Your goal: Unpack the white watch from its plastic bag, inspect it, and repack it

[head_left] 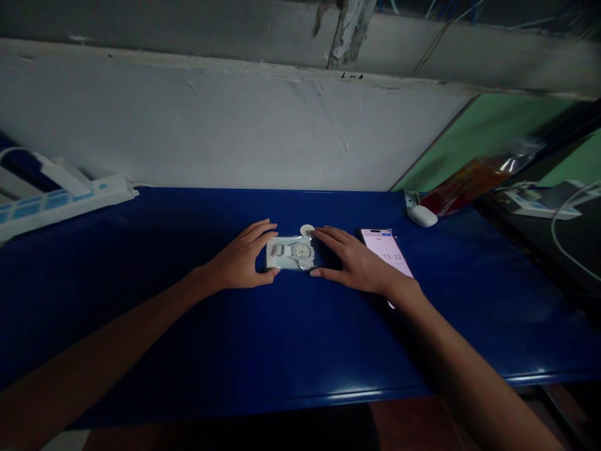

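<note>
At mid-worktop [291, 338], the left hand [239, 258] and right hand [359, 260], each grip half open, pinch the wrapped watch [295, 252] at nine and three o'clock; uneven pressure could skid its slick film into the disc [307, 230] at one o'clock. Two hands, one watch, one disc, one phone [378, 243] at three.

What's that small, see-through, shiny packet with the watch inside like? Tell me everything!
The small, clear, shiny packet looks like plastic. It lies flat on the glossy blue table, the bare left hand and bare right hand touching its ends. Inside is a pale grey-white watch with a round dial and strap. The dial's marks are too small to read.
</note>
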`<control>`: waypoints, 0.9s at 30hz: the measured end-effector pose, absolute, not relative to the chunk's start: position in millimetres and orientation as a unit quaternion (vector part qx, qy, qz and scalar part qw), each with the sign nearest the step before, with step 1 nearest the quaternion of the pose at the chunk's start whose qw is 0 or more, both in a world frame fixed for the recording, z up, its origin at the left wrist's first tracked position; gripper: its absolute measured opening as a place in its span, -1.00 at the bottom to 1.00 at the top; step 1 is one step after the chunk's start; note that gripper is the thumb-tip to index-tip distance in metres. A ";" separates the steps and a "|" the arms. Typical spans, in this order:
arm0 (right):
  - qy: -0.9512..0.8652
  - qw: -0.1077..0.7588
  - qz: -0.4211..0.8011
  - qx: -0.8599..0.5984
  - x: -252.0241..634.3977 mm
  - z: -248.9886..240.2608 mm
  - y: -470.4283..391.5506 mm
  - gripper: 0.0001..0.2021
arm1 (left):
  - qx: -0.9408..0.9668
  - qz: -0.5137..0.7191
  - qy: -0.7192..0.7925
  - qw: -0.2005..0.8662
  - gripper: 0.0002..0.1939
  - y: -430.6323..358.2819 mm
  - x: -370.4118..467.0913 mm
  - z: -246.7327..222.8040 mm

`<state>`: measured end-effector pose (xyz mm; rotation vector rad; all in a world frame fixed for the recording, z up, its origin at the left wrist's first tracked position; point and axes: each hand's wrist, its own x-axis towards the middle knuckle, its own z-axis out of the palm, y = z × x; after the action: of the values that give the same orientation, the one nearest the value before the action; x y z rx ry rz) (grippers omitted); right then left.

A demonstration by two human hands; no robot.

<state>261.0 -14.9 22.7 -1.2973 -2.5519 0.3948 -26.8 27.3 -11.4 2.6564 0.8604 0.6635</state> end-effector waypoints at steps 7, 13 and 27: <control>-0.882 0.104 0.126 -0.442 262.1 20.7 -14.1 -0.18 | 0.919 0.223 0.300 0.124 -0.21 22.8 -26.7 -5.0; -0.885 0.098 0.124 -0.438 263.0 21.2 -15.0 -0.15 | 0.921 0.232 0.290 0.115 -0.40 26.0 -27.0 -11.6; -0.764 0.319 0.288 -0.480 253.7 26.9 -15.7 -0.65 | 0.891 0.293 0.301 0.173 0.02 20.7 -26.7 -4.5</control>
<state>253.7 -15.7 26.9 -1.2631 -2.0102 0.7581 -26.7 20.7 -4.5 2.5276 0.8546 0.8298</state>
